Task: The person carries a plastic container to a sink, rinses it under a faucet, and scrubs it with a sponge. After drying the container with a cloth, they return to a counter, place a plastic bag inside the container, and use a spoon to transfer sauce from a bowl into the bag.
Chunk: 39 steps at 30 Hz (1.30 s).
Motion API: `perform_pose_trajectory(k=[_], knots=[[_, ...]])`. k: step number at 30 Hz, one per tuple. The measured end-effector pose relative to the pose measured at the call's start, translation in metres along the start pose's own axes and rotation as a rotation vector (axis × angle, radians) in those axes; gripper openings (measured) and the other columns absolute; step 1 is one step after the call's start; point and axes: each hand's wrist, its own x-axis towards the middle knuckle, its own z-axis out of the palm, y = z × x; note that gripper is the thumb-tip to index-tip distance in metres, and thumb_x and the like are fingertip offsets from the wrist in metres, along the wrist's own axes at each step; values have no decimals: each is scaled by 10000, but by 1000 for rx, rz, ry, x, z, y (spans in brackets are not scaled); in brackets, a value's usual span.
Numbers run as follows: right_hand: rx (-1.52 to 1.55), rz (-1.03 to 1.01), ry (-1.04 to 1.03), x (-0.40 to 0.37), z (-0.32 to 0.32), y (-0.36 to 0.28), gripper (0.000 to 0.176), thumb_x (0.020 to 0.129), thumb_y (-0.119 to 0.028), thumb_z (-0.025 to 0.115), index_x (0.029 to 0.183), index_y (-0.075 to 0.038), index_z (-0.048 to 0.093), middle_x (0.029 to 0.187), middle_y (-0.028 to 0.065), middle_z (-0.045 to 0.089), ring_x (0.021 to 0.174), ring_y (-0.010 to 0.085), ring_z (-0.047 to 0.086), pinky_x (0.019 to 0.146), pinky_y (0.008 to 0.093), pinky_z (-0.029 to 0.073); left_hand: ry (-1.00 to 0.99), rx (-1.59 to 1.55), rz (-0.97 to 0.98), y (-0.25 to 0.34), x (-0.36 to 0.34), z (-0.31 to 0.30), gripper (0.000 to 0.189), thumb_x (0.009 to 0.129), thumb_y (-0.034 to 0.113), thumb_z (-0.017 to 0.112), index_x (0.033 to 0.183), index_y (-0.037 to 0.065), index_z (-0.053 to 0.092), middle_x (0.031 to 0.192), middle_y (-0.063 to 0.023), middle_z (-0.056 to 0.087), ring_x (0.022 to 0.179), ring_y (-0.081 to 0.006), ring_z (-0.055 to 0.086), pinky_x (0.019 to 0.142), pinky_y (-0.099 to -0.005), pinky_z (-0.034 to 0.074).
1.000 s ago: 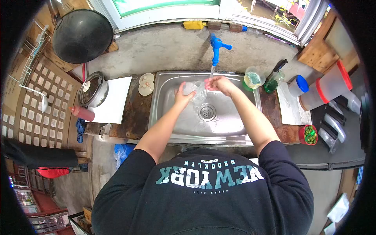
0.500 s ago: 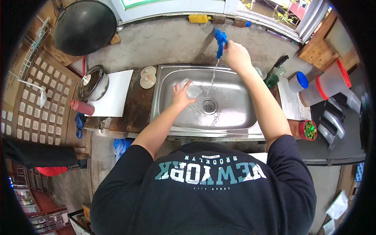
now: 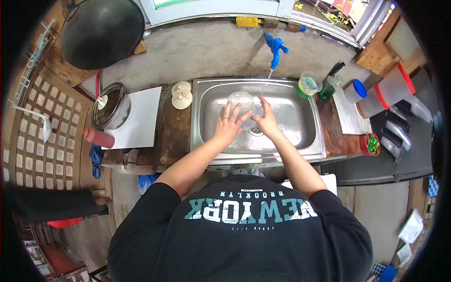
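Note:
Over the steel sink (image 3: 300,122), my left hand (image 3: 229,124) has its fingers spread against a clear plastic container (image 3: 241,98). My right hand (image 3: 267,120) is at the container's right side, near the drain (image 3: 256,129), with thumb and fingers apart; whether it touches the container I cannot tell. A thin trickle of water comes from the blue faucet (image 3: 276,49) on the wall behind the sink.
Left of the sink are two small round lids (image 3: 181,99), a white board (image 3: 143,117), a lidded pot (image 3: 117,113) and a red bottle (image 3: 99,138). To the right stand a bowl (image 3: 310,83), a green bottle (image 3: 327,91) and a blue-lidded container (image 3: 354,92).
My right hand has left the faucet and come down beside the container. My left hand and the container have shifted right, and the water stream is thinner. The view has shifted slightly.

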Motion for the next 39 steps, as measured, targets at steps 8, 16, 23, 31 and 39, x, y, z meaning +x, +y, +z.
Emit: perform_pose_trajectory(k=[8,16,23,31,39], knots=[[-108,-236,-341,-7,-46,-61,1129,503,-130,823,1447,-115,203,1416,229,308,1331,364,279,1091,409,264,-42,-78,436,-20,7,-14,836,669,170,717,1374,387,325,1480,-8,172,1399,-352,74,1070,-626,218],[-269,-182,-173,-14,-83,-84,968,584,-252,813,1400,-86,319,1357,216,387,1228,365,407,1017,417,360,-25,-220,422,-12,49,-68,879,650,143,759,1387,343,323,1462,-86,180,1387,-344,144,1080,-570,252],[-855,276,-47,-18,-90,39,918,610,-341,796,1370,-120,332,1229,232,436,1144,406,461,927,446,446,-220,-879,-139,-5,74,-113,615,751,193,716,1312,206,465,1349,-102,361,1277,-309,364,1035,-428,358],[-44,145,7,-21,-121,51,935,563,-303,817,1349,-86,358,1274,245,420,1162,411,456,975,438,399,-998,100,-463,53,46,-33,554,853,337,594,1362,197,427,1510,-152,182,1374,-307,237,1061,-602,183],[-353,-28,-128,-5,-141,65,917,512,-171,804,1336,-105,407,1290,216,420,1182,356,437,1015,420,353,-557,-1644,-785,64,57,-66,550,876,507,533,1332,205,473,1427,-101,373,1316,-278,338,1095,-466,230]])
